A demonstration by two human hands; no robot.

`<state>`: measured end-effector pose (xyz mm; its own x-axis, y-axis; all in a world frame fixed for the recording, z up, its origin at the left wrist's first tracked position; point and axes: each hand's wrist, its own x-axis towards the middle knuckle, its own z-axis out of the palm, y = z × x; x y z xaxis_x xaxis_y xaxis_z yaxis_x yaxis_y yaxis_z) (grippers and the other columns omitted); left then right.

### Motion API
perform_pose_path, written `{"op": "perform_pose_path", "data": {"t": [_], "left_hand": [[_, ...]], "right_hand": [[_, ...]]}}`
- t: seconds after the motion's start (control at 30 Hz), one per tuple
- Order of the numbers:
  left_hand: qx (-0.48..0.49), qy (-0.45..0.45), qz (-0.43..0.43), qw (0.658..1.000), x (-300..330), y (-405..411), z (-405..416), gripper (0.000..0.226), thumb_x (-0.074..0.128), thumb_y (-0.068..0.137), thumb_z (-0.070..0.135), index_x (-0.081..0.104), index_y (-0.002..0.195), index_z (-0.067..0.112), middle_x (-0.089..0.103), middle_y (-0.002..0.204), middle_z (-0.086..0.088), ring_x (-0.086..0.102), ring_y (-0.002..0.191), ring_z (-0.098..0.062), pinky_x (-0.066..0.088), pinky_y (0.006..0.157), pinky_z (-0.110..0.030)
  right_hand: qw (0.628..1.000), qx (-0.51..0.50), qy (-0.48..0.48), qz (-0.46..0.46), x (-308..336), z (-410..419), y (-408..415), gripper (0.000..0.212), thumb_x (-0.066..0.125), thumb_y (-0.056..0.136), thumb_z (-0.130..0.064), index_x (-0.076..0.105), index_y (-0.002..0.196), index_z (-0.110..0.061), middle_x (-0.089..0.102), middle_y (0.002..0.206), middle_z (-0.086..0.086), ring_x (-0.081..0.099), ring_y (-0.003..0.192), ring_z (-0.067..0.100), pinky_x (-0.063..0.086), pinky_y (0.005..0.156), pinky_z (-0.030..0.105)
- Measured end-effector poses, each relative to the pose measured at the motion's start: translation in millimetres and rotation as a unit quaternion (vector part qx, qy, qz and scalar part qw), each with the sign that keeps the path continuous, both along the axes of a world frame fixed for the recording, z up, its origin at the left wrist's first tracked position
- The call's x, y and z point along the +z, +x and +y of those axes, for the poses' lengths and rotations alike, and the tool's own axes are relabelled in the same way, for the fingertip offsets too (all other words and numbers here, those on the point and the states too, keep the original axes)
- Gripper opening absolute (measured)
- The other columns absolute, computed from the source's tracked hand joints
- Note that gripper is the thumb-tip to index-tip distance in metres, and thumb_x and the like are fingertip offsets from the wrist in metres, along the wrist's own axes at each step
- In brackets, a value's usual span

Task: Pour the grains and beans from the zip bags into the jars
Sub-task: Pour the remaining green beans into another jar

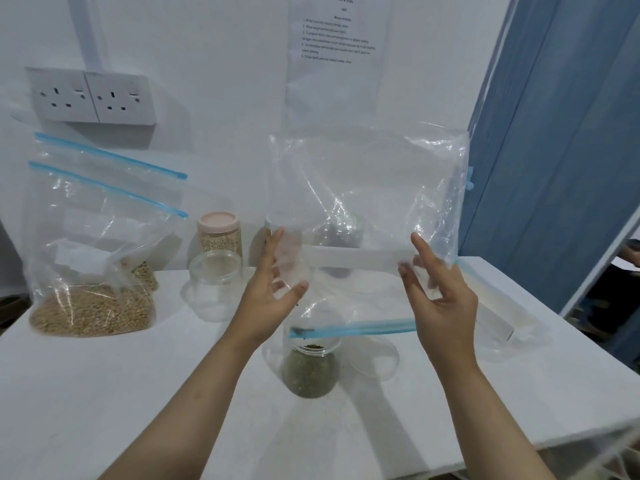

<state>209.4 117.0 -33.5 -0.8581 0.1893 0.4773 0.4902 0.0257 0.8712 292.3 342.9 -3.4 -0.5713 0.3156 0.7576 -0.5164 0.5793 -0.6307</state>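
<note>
A white tabletop (pixel 104 393) stands against a pale wall that carries a double white socket plate (pixel 91 97) and a printed paper sheet (pixel 337 46). Above its middle hangs a large clear zip bag with a blue seal strip (pixel 367 188), upside down and looking empty, its blue mouth edge just above a clear open jar holding dark green beans (pixel 309 370). At the left, two clear blue-sealed zip bags with tan grains in the bottom (pixel 93 306) stand one behind the other. The left hand (pixel 273 299) presses the hanging bag's left side between spread fingers and thumb; the right hand (pixel 440 299) pinches its right side, fingers partly straight. Behind them stand an empty clear jar (pixel 214 285) and a pink-lidded jar of pale grains (pixel 219 233). A clear round lid (pixel 375 358) lies just right of the bean jar.
</note>
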Motion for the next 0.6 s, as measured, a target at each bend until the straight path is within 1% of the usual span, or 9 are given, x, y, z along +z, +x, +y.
{"op": "perform_pose_path", "data": {"t": [0.07,0.17,0.23,0.3,0.37,0.43,0.5,0.53,0.6], "left_hand": [[-0.018,-0.027,-0.014,0.999,-11,4,-1,0.098,0.071,0.089,0.008,0.019,0.129,0.081,0.040,0.134,0.042,0.048,0.121,0.015,0.042,0.102,-0.020],[-0.019,-0.055,-0.017,0.998,-14,4,-2,0.098,0.065,0.092,0.001,0.018,0.134,0.076,0.055,0.132,0.016,0.060,0.110,-0.009,0.048,0.102,-0.028],[-0.001,-0.060,-0.005,0.998,-13,1,-2,0.097,0.060,0.092,-0.004,0.022,0.135,0.075,0.061,0.123,0.008,0.064,0.102,-0.016,0.051,0.097,-0.030],[0.017,-0.071,0.008,0.997,-11,-1,-2,0.095,0.060,0.092,-0.005,0.028,0.133,0.074,0.062,0.112,0.010,0.063,0.093,-0.018,0.051,0.093,-0.026],[0.029,-0.087,0.020,0.996,-12,-2,0,0.089,0.061,0.093,-0.003,0.032,0.133,0.072,0.061,0.107,0.010,0.060,0.087,-0.017,0.050,0.090,-0.021],[0.027,-0.090,0.021,0.995,-16,-3,0,0.083,0.059,0.094,-0.001,0.036,0.133,0.069,0.059,0.111,0.008,0.060,0.089,-0.016,0.050,0.087,-0.020],[0.021,-0.088,0.015,0.996,-19,-2,0,0.079,0.058,0.095,-0.001,0.038,0.135,0.065,0.057,0.115,0.009,0.061,0.095,-0.015,0.051,0.086,-0.022],[0.019,-0.089,0.013,0.996,-20,-1,0,0.079,0.057,0.095,-0.001,0.038,0.136,0.064,0.057,0.117,0.011,0.062,0.097,-0.015,0.052,0.087,-0.024],[0.018,-0.092,0.010,0.995,-20,0,-1,0.077,0.056,0.096,-0.001,0.039,0.139,0.060,0.056,0.118,0.012,0.062,0.098,-0.015,0.054,0.089,-0.027]], "right_hand": [[1.000,0.003,-0.008,-0.004,-2,3,0,0.047,0.066,0.092,-0.025,0.054,0.130,-0.050,0.064,0.099,-0.034,0.055,0.088,0.019,0.044,0.078,0.022],[1.000,0.008,-0.026,-0.006,-1,7,1,0.048,0.068,0.092,-0.021,0.055,0.130,-0.047,0.065,0.097,-0.031,0.056,0.089,0.013,0.045,0.082,0.022],[0.999,0.007,-0.032,-0.011,1,7,2,0.048,0.067,0.092,-0.022,0.054,0.129,-0.048,0.064,0.097,-0.035,0.056,0.088,0.006,0.048,0.096,0.040],[0.999,0.011,-0.034,-0.016,4,7,4,0.047,0.067,0.092,-0.022,0.053,0.128,-0.049,0.063,0.097,-0.038,0.057,0.090,0.000,0.042,0.103,0.058],[0.999,0.023,-0.035,-0.020,4,9,3,0.048,0.067,0.092,-0.020,0.054,0.127,-0.048,0.063,0.098,-0.038,0.057,0.092,-0.002,0.041,0.104,0.061],[0.999,0.032,-0.034,-0.017,3,10,2,0.049,0.068,0.092,-0.018,0.054,0.127,-0.048,0.063,0.099,-0.038,0.057,0.091,-0.001,0.045,0.103,0.049],[0.999,0.037,-0.034,-0.017,0,11,-1,0.050,0.068,0.092,-0.017,0.054,0.129,-0.048,0.063,0.098,-0.037,0.055,0.089,0.002,0.045,0.089,0.022],[0.999,0.038,-0.034,-0.017,0,11,-2,0.050,0.068,0.093,-0.017,0.054,0.129,-0.048,0.064,0.098,-0.036,0.054,0.088,0.004,0.042,0.083,0.014],[0.999,0.039,-0.034,-0.014,0,11,-4,0.049,0.068,0.092,-0.018,0.054,0.129,-0.048,0.064,0.096,-0.034,0.052,0.085,0.005,0.040,0.080,0.010]]}}
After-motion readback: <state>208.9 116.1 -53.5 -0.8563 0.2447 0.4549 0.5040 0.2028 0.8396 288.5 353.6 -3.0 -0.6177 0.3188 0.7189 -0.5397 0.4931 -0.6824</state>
